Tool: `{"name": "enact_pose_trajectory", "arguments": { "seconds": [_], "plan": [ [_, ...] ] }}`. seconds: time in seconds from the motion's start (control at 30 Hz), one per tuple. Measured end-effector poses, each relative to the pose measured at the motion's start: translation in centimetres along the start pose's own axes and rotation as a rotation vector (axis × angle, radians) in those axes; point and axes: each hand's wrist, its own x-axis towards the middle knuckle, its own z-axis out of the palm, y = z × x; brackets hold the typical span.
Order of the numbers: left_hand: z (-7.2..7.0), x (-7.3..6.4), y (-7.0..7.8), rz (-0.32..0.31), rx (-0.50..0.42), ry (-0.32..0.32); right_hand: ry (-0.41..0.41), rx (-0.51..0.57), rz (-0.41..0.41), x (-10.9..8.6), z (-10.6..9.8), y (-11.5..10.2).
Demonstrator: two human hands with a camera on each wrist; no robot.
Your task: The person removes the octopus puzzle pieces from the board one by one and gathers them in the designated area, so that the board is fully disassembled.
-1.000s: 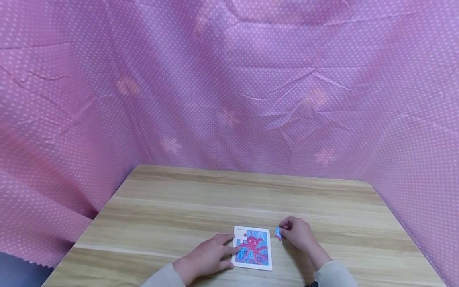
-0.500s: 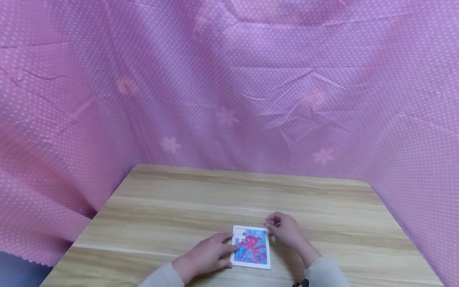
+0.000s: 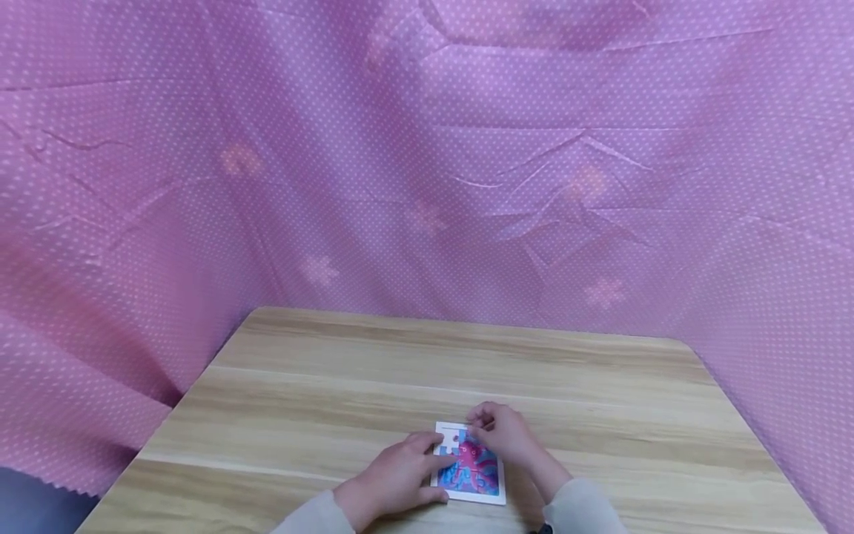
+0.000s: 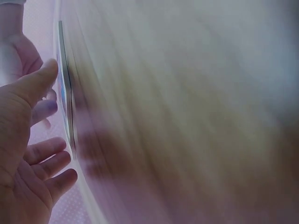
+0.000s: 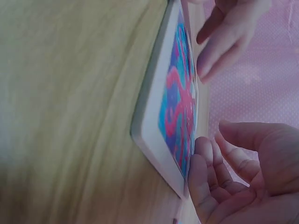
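Note:
A square puzzle (image 3: 480, 483) in a white frame lies on the table, its picture a pink octopus on blue. Bare white backing shows at its upper left. My left hand (image 3: 400, 475) rests along the left edge with spread fingers, one fingertip over the picture. My right hand (image 3: 507, 434) is over the upper right part, fingers loosely bent. In the right wrist view, thumb and fingers (image 5: 202, 182) stand apart, nothing visible between them, fingertips right at the frame. A small blue and red bit (image 5: 175, 220), like a puzzle piece, shows beyond the frame's corner.
The wood-grain table (image 3: 333, 386) reaches away behind the puzzle to a rounded far edge. Pink dotted cloth (image 3: 427, 185) hangs around its back and sides. A dark band (image 3: 543, 529) shows at the right sleeve's cuff.
My right hand has moved left, from a blue puzzle piece beside the frame to above the puzzle's upper right. That piece no longer shows in the head view. My left hand has shifted slightly right.

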Motion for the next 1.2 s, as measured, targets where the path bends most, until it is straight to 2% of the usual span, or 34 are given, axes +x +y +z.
{"name": "enact_pose_trajectory", "arguments": {
  "seconds": [0.4,0.63,0.77,0.93,1.1,1.2],
  "plan": [
    [0.6,0.5,0.3,0.003,0.054,-0.013,-0.05,-0.079,-0.013,0.1,0.8,0.0],
    [0.6,0.8,0.2,0.014,0.062,0.01,-0.08,-0.172,-0.079,0.5,0.9,0.3],
    [0.6,1.0,0.2,0.017,0.063,0.017,-0.076,-0.212,-0.08,0.6,0.8,0.2],
    [0.6,1.2,0.2,0.011,0.059,0.0,-0.056,-0.21,-0.036,0.5,1.0,0.0],
    [0.5,1.3,0.2,0.009,0.06,-0.01,-0.051,-0.217,-0.048,0.6,1.0,0.1],
    [0.5,1.2,0.2,0.004,0.063,-0.008,-0.052,-0.182,-0.046,0.8,0.8,0.1]
  ]
}}
